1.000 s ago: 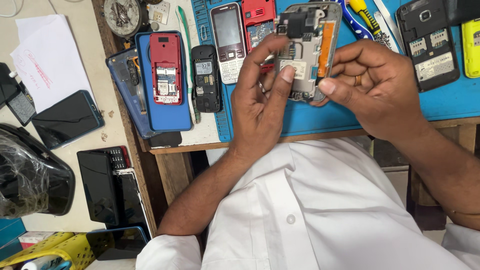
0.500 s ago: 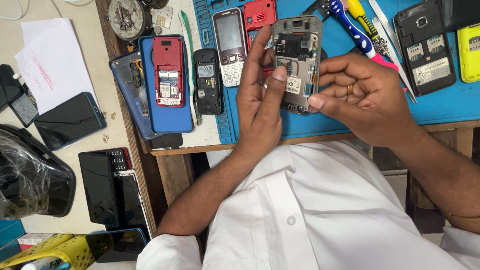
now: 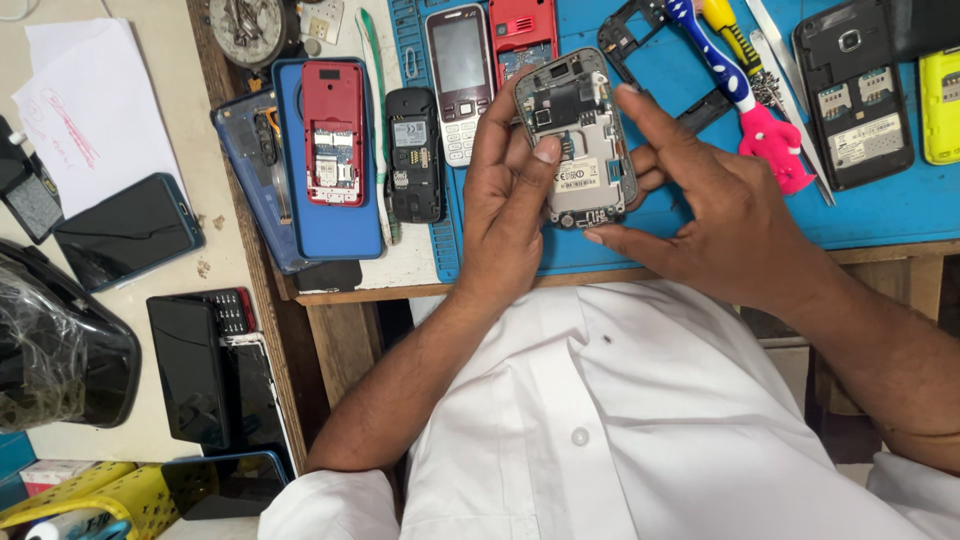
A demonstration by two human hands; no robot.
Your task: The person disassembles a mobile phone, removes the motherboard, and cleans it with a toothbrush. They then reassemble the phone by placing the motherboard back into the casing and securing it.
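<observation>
Both my hands hold one opened grey phone (image 3: 578,140), back cover off, with its circuit parts and a white label showing. My left hand (image 3: 515,205) grips its left side, the thumb pressed on the phone's middle. My right hand (image 3: 715,210) grips its right edge and bottom, the index finger reaching over the top right corner. The phone is held just above the blue work mat (image 3: 880,210) near the table's front edge.
On the mat lie a silver keypad phone (image 3: 458,80), a red cover (image 3: 522,30), a black frame (image 3: 640,30), a pink and blue toothbrush (image 3: 745,95), tweezers and an opened black phone (image 3: 852,95). To the left lie a red phone (image 3: 332,130), a small black phone (image 3: 412,155) and several dark phones.
The phone has dropped lower and tilted in my hands. My right index finger now stretches over its top corner, and my left thumb has slid toward its middle.
</observation>
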